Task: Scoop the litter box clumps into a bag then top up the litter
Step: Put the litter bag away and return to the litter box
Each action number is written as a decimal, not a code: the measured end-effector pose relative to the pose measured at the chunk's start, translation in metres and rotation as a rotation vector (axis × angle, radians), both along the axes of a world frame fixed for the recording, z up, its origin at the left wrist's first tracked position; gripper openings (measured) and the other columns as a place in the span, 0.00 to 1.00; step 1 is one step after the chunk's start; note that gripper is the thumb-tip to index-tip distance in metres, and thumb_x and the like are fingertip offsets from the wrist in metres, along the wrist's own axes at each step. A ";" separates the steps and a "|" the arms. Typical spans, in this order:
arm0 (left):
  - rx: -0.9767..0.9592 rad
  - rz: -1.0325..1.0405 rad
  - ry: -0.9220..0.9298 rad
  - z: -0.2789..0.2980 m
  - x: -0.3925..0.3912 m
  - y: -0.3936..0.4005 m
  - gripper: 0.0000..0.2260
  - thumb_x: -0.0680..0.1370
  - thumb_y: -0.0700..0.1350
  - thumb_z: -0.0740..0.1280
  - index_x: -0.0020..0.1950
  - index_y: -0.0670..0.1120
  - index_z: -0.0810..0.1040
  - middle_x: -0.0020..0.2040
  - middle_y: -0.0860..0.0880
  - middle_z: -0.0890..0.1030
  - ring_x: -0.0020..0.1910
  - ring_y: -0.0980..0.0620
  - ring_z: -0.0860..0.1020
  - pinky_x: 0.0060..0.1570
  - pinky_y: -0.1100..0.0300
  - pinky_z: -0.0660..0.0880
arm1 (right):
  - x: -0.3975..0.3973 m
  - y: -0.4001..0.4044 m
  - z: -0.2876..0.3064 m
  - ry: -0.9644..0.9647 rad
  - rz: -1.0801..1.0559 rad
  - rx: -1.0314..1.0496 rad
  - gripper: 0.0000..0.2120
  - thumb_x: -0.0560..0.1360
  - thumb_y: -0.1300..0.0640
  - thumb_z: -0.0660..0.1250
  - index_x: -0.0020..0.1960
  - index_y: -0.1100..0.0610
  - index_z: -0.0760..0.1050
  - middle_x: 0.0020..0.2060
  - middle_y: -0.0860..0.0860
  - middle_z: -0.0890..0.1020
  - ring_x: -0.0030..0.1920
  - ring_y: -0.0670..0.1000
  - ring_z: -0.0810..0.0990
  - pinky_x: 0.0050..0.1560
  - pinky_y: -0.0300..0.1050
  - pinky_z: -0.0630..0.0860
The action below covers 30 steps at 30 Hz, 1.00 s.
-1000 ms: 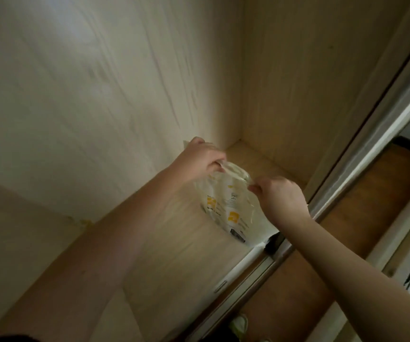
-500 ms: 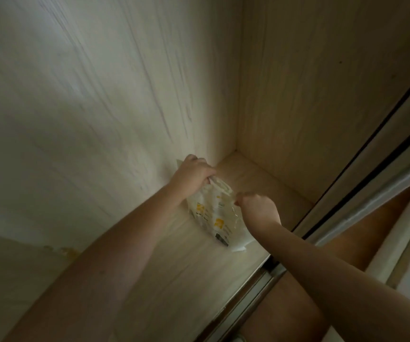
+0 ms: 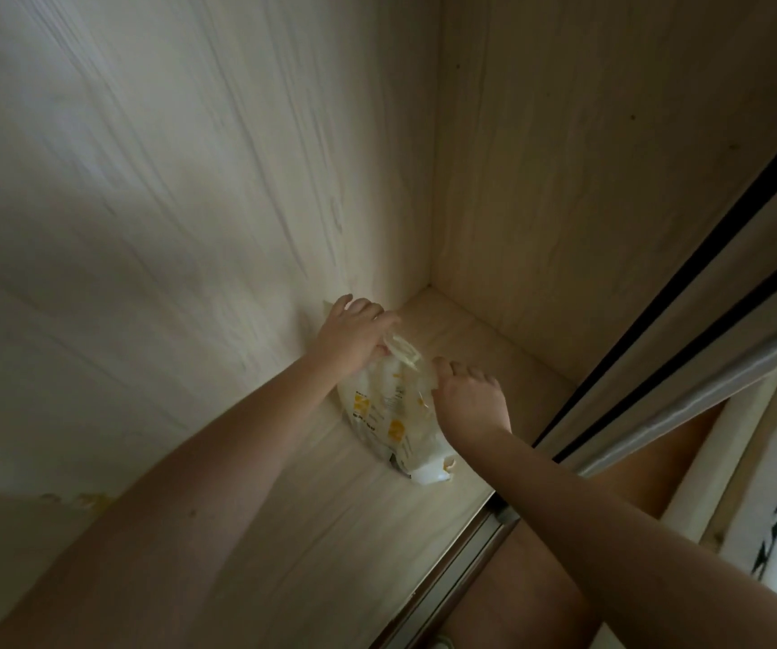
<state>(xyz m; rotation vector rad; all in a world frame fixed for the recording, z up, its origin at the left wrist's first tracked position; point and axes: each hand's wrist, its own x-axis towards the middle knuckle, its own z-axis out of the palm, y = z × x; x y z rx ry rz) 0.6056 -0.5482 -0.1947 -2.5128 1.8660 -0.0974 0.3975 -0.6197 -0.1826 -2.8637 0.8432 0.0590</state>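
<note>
Now both hands, left hand [image 3: 353, 339] and right hand [image 3: 468, 398], clench the white-and-yellow printed plastic litter bag [image 3: 393, 414] top; its long body hangs below either grip.

Dim pale-wood closet [image 3: 236, 203], sliding door track [image 3: 466, 545], wooden floor [image 3: 541, 597].

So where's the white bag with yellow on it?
The bag stands on the closet floor near the back wall, held at its top between the left hand and right hand.
</note>
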 end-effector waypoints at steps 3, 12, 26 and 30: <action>-0.003 0.007 -0.035 0.008 -0.006 0.012 0.27 0.76 0.55 0.66 0.73 0.50 0.65 0.67 0.46 0.72 0.69 0.45 0.66 0.72 0.44 0.54 | -0.005 0.003 0.003 0.015 -0.025 0.056 0.20 0.80 0.51 0.55 0.71 0.56 0.59 0.63 0.54 0.74 0.62 0.56 0.73 0.61 0.50 0.70; 0.019 0.027 0.233 0.042 -0.045 0.045 0.29 0.77 0.57 0.61 0.76 0.51 0.59 0.72 0.51 0.67 0.71 0.50 0.64 0.71 0.52 0.58 | -0.031 0.014 0.012 0.007 -0.069 0.097 0.24 0.80 0.45 0.53 0.72 0.53 0.59 0.66 0.53 0.72 0.66 0.54 0.70 0.66 0.50 0.66; -0.011 -0.129 0.156 0.055 -0.172 0.040 0.27 0.77 0.63 0.52 0.65 0.48 0.76 0.62 0.49 0.79 0.62 0.48 0.76 0.60 0.46 0.71 | -0.133 0.035 0.045 0.045 -0.301 0.026 0.21 0.80 0.41 0.50 0.66 0.51 0.68 0.61 0.50 0.75 0.63 0.53 0.72 0.66 0.48 0.64; 0.050 -0.171 0.198 0.057 -0.211 0.030 0.29 0.78 0.64 0.48 0.68 0.49 0.73 0.66 0.48 0.77 0.65 0.47 0.74 0.63 0.42 0.69 | -0.180 0.047 0.049 0.051 -0.417 0.010 0.22 0.80 0.40 0.49 0.66 0.50 0.68 0.62 0.49 0.75 0.64 0.52 0.72 0.68 0.49 0.63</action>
